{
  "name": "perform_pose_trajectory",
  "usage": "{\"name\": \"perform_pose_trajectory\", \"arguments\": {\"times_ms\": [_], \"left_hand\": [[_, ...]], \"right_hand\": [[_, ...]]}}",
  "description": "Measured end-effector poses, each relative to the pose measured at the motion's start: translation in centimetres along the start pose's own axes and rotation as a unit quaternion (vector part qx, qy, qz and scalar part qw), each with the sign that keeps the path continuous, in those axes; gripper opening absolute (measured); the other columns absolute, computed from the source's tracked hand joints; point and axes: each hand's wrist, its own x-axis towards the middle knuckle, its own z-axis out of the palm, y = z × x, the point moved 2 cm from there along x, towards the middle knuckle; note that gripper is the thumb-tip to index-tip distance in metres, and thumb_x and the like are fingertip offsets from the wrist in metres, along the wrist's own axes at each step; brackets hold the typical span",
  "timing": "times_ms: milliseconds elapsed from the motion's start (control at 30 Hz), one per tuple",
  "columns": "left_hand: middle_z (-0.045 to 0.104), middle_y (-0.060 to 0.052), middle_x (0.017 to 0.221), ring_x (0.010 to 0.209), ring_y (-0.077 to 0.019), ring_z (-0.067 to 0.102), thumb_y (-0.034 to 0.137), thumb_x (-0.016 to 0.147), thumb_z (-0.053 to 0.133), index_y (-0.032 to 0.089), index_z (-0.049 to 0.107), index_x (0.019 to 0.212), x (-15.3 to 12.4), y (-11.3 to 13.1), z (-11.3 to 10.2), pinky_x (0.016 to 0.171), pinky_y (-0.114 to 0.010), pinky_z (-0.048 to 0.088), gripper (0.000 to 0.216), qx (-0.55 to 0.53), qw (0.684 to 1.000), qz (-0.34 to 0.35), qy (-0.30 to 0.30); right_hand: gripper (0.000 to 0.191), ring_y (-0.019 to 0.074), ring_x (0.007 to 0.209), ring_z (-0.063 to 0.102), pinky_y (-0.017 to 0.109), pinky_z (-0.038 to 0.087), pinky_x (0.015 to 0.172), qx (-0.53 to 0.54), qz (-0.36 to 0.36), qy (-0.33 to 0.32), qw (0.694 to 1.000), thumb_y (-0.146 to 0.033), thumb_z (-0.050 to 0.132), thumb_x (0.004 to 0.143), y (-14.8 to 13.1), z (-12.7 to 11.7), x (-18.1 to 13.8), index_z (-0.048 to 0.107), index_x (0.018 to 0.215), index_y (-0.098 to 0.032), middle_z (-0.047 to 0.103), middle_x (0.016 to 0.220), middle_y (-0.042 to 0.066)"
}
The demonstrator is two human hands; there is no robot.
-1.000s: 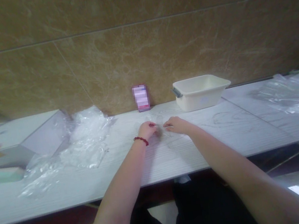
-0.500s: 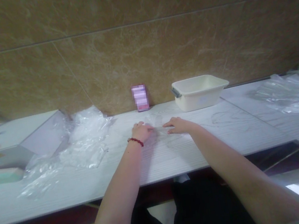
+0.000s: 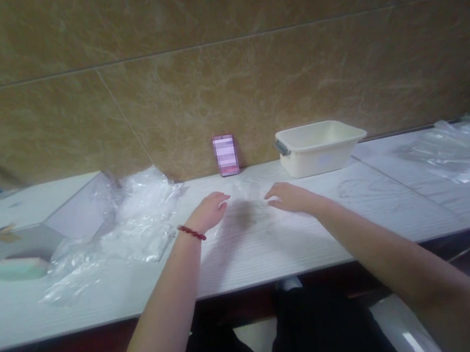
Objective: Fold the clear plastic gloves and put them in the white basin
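My left hand [image 3: 210, 211], with a red beaded bracelet [image 3: 191, 232] at the wrist, hovers over the table with thumb and fingers apart and holds nothing I can see. Opposite it, my right hand [image 3: 290, 197] is also open, its fingers pointing left. A faint, see-through plastic sheet or bag [image 3: 244, 191] seems to lie on the tabletop between them; its outline is hard to make out. Behind the hands a phone [image 3: 226, 156] with a blurred screen leans on the wall. The cream plastic basin [image 3: 323, 157] with a grey handle stands behind my right hand.
Crumpled clear plastic bags [image 3: 143, 214] lie at left beside a large white box [image 3: 76, 216]. A pale green block [image 3: 22, 268] sits in front of the box. More clear bags [image 3: 458, 149] lie at right. The white wood-grain table [image 3: 249, 263] meets a brown tiled wall [image 3: 248, 90].
My hands have moved apart: the left one shifted left and lifted a little from the surface, the right slightly right. The view has shifted slightly.
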Motion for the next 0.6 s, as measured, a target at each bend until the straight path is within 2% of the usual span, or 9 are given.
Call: {"name": "perform_pose_trajectory", "arguments": {"times_ms": [133,233,367,433,600], "left_hand": [[0.053,-0.008,0.107,0.100,-0.0158,0.045,0.025,0.079,0.032,0.012,0.052,0.104,-2.6,-0.2,-0.3,0.090,-0.029,0.032,0.035,-0.027,0.999,0.014,-0.025],[0.053,-0.008,0.107,0.100,-0.0155,0.045,0.028,0.080,0.031,0.013,0.052,0.104,-4.4,-0.2,-0.2,0.090,-0.028,0.032,0.036,-0.059,0.997,0.011,-0.046],[0.054,-0.005,0.106,0.099,-0.0145,0.046,0.034,0.080,0.032,0.017,0.051,0.106,-6.1,0.4,-0.2,0.089,-0.028,0.031,0.036,-0.116,0.991,0.001,-0.068],[0.051,-0.005,0.110,0.101,-0.0157,0.044,0.040,0.076,0.039,0.020,0.048,0.109,-6.8,0.8,-0.5,0.090,-0.029,0.029,0.039,-0.151,0.984,-0.001,-0.092],[0.033,-0.003,0.128,0.118,-0.0213,0.025,0.046,0.053,0.063,0.027,0.035,0.121,-8.2,2.0,-1.2,0.097,-0.034,0.019,0.076,-0.218,0.958,0.064,-0.173]], "right_hand": [[0.027,0.0163,0.088,0.048,0.029,0.034,0.079,-0.026,-0.122,-0.015,0.992,-0.031,0.043,0.076,-4.7,1.0,-3.7,0.057,0.096,-0.019,0.055,0.095,0.006],[0.026,0.0176,0.090,0.047,0.031,0.033,0.080,-0.071,-0.148,-0.016,0.986,-0.030,0.043,0.077,-6.5,2.4,-5.7,0.057,0.094,-0.016,0.055,0.093,0.009],[0.023,0.0175,0.086,0.048,0.033,0.033,0.077,-0.100,-0.157,0.016,0.982,-0.021,0.036,0.081,-6.5,3.6,-6.1,0.058,0.087,-0.015,0.056,0.089,0.009],[0.023,0.0172,0.085,0.048,0.033,0.034,0.076,-0.088,-0.159,0.036,0.983,-0.020,0.035,0.081,-6.2,3.8,-6.0,0.058,0.085,-0.015,0.057,0.086,0.009],[0.022,0.0155,0.084,0.049,0.031,0.035,0.077,-0.006,-0.127,0.074,0.989,-0.021,0.036,0.079,-5.6,3.2,-5.9,0.056,0.083,-0.015,0.057,0.083,0.007]]}}
